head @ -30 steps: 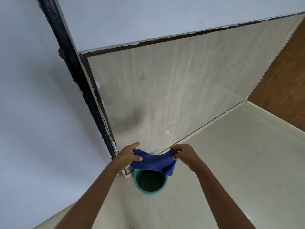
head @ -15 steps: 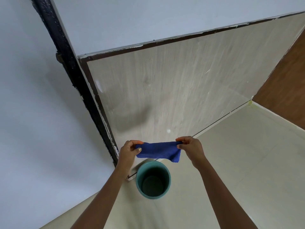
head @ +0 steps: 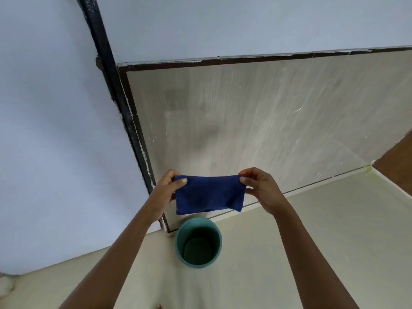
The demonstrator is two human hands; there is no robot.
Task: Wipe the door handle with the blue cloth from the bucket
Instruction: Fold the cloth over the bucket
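The blue cloth (head: 208, 195) hangs stretched flat between my two hands, in front of the pale door (head: 256, 121). My left hand (head: 166, 189) pinches its upper left corner and my right hand (head: 259, 187) pinches its upper right corner. Straight below the cloth a teal bucket (head: 181, 253) stands on the floor, nothing visible inside it. No door handle shows in this view.
A black door frame (head: 120, 94) runs down the left side of the door, with a hinge (head: 98, 63) on it. Pale blue wall (head: 49, 141) is on the left. Cream floor tiles (head: 323, 219) spread to the right, and brown wood (head: 396, 161) shows at the right edge.
Both hands have lifted the cloth higher above the bucket and pulled it out flat. The view has tilted, so the bucket sits lower in the frame.
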